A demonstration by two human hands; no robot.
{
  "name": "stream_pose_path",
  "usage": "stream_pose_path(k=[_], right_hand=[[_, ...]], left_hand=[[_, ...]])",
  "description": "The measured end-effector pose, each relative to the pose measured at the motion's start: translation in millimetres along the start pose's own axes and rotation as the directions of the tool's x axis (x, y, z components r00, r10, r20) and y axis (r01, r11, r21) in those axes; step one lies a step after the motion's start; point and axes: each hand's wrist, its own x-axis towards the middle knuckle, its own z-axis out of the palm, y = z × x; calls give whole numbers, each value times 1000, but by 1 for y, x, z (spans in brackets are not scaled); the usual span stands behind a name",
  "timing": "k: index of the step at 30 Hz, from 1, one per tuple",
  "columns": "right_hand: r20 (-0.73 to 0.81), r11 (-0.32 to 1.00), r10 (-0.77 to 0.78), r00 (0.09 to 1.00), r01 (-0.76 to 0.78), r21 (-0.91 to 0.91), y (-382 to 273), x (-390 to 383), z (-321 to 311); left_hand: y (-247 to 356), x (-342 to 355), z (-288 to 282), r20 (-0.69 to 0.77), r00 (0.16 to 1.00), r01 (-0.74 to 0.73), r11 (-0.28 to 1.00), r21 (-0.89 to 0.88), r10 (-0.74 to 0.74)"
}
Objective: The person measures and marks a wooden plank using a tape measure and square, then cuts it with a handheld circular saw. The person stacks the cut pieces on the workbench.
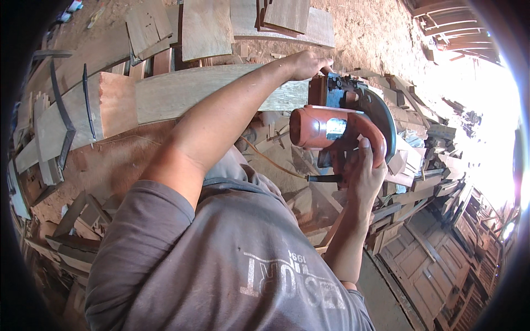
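An orange circular saw with a dark curved guard sits at the right end of a long pale wooden board. Wrapped around the saw's looped rear handle is my right hand, its thumb lying along the top. My left arm reaches across the board. At the board's far edge, beside the front of the saw, my left hand is closed with its fingers curled; what they grip is hidden. From the handle end a power cord runs left toward my body. The blade itself is out of sight.
Flat wooden panels lie beyond the board. A reddish-brown wood piece and dark curved strips are at the left. Stacked offcuts crowd the right, above a panelled wooden door. Bright light floods the far right.
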Motion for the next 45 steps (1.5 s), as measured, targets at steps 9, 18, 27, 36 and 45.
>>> stream_pose_path(k=[9,18,27,36,45], right_hand=[[-4,1000,-25,1000,25,9,3,6,1],[-12,999,-50,999,50,-14,-9,9,10],[-7,999,-24,1000,24,23,-15,12,12],[2,999,-31,1000,31,43,-12,21,11],[-26,999,-38,999,39,16,-18,24,16]], left_hand=[[-7,21,-9,47,999,19,997,-71,-16],[-10,28,-18,113,993,59,987,-151,-42],[-13,30,-29,187,982,66,987,-146,-38],[-7,29,-38,264,963,79,990,-116,-46],[-9,32,-33,228,972,87,984,-158,-49]])
